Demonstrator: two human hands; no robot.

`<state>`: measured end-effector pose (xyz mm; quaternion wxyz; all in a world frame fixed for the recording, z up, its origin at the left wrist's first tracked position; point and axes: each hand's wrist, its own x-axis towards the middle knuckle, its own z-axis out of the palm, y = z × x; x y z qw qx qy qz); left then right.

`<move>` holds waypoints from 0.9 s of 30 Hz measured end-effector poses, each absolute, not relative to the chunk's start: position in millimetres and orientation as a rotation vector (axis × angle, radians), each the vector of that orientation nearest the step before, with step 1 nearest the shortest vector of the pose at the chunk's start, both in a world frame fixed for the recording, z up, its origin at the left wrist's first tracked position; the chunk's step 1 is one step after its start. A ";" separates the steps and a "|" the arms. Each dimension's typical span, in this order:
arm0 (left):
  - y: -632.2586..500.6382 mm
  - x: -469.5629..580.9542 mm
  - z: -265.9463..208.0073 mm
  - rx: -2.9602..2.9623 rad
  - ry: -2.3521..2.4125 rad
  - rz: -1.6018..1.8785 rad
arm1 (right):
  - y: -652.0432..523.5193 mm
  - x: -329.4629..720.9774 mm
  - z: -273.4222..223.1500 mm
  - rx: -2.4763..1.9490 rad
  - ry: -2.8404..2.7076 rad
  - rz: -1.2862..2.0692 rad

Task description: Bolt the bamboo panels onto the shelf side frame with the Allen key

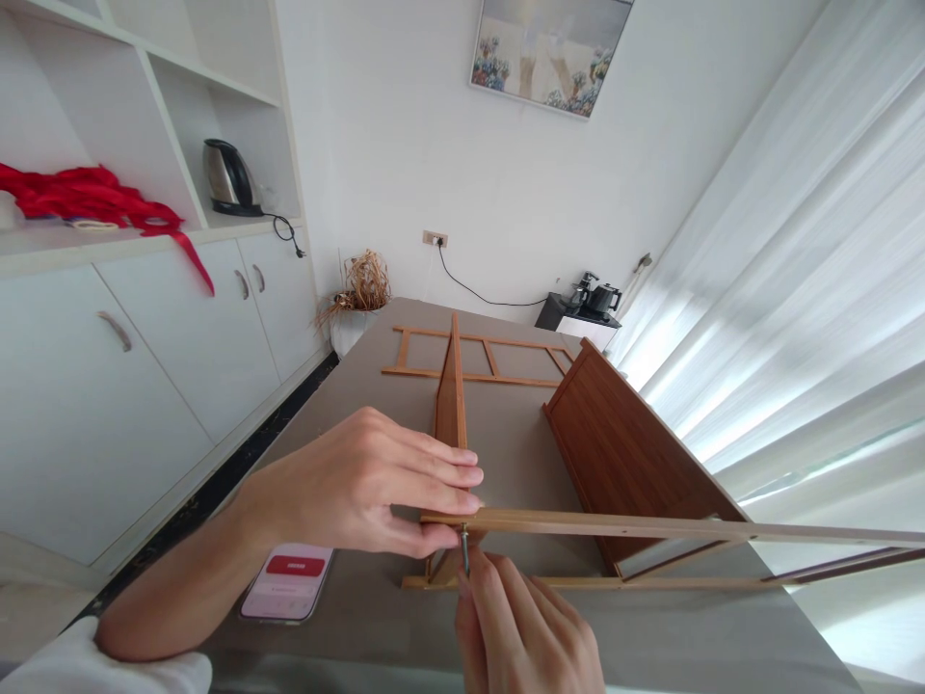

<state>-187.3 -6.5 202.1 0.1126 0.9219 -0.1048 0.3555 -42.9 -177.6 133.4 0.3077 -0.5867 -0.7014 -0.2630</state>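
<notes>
My left hand (383, 482) lies across the corner where an upright wooden shelf board (451, 386) meets a wooden side frame (578, 523). Its fingers are stretched over the board and the thumb presses below the frame's upper rail, gripping the joint between them. In my right hand (520, 627) a thin metal tool, apparently a hex key (464, 557), is pinched. The tool's tip meets a small brass-coloured screw (463, 530) at the rail's end. The rest of the tool is hidden by my fingers. To the right, a second wooden board (628, 434) stands tilted against the frame.
Another ladder-like wooden frame (491, 359) lies flat at the back of the grey table (390, 617). A phone (285, 583) with a lit screen rests by my left forearm. White cabinets (180, 337) stand left; a curtain (809, 241) hangs right.
</notes>
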 end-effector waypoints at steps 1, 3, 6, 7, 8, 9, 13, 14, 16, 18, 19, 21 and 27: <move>-6.4 -187.5 201.9 2.706 -0.306 1.041 | -177.8 -42.5 133.2 -1.553 -1.855 -0.703; -6.2 -188.0 201.6 2.713 -0.304 1.039 | -178.5 -41.7 133.2 -1.567 -1.864 -0.733; -5.7 -188.5 201.8 2.730 -0.313 1.030 | -180.4 -41.3 135.4 -1.602 -1.895 -0.833; -5.6 -188.5 201.9 2.731 -0.314 1.029 | -181.0 -41.6 136.6 -1.611 -1.896 -0.869; -5.7 -188.5 202.1 2.729 -0.312 1.029 | -181.5 -42.1 137.8 -1.617 -1.889 -0.899; -5.7 -188.5 202.4 2.727 -0.309 1.029 | -181.8 -42.9 138.8 -1.622 -1.873 -0.917; -5.8 -188.4 203.1 2.725 -0.312 1.039 | -181.3 -47.7 140.3 -1.645 -1.789 -0.914; -5.7 -188.4 203.2 2.729 -0.314 1.038 | -181.1 -49.0 139.9 -1.654 -1.778 -0.909; -5.5 -188.6 203.0 2.742 -0.309 1.033 | -181.0 -51.0 138.8 -1.671 -1.772 -0.905; -5.3 -188.9 202.4 2.755 -0.305 1.030 | -181.2 -51.7 138.1 -1.682 -1.774 -0.907; -5.3 -189.1 202.0 2.761 -0.308 1.032 | -181.4 -51.5 138.0 -1.683 -1.776 -0.905; -5.3 -189.5 201.6 2.772 -0.307 1.033 | -181.6 -50.2 138.5 -1.672 -1.787 -0.894; -5.3 -189.3 203.7 2.780 -0.313 1.034 | -179.7 -46.8 140.8 -1.595 -1.862 -0.838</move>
